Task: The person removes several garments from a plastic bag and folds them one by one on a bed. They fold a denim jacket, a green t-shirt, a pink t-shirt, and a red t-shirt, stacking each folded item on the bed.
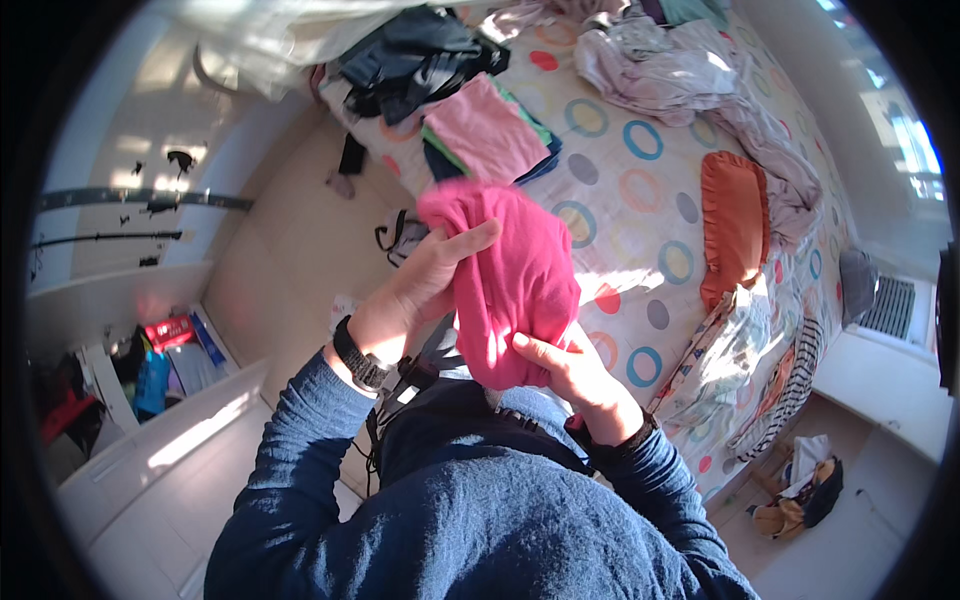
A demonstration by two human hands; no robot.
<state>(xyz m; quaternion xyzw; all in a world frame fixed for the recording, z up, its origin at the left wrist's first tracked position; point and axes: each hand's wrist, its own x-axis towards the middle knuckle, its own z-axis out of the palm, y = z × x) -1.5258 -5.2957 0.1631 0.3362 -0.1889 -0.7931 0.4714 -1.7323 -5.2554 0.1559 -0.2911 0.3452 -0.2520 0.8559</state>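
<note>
A bright pink cloth garment point(517, 277) hangs bunched in front of my body, its far edge blurred. My left hand point(420, 281) grips its left side, with the thumb lying over the fabric. Near the lower right corner, my right hand point(577, 367) pinches the cloth, thumb on top and fingers hidden beneath. Just beyond the garment, a folded stack of clothes point(487, 131) rests on the bed, with light pink on top and green and dark blue below. Which kind of garment I hold cannot be told from its folds.
The bed has a circle-patterned sheet point(626, 187). On it lie dark clothes point(412, 56), a rumpled pale blanket point(675, 71), an orange ruffled pillow point(731, 225) and a clear plastic bag point(731, 352). An open drawer point(187, 367) with assorted items stands at left. A bag point(405, 236) sits beside the bed.
</note>
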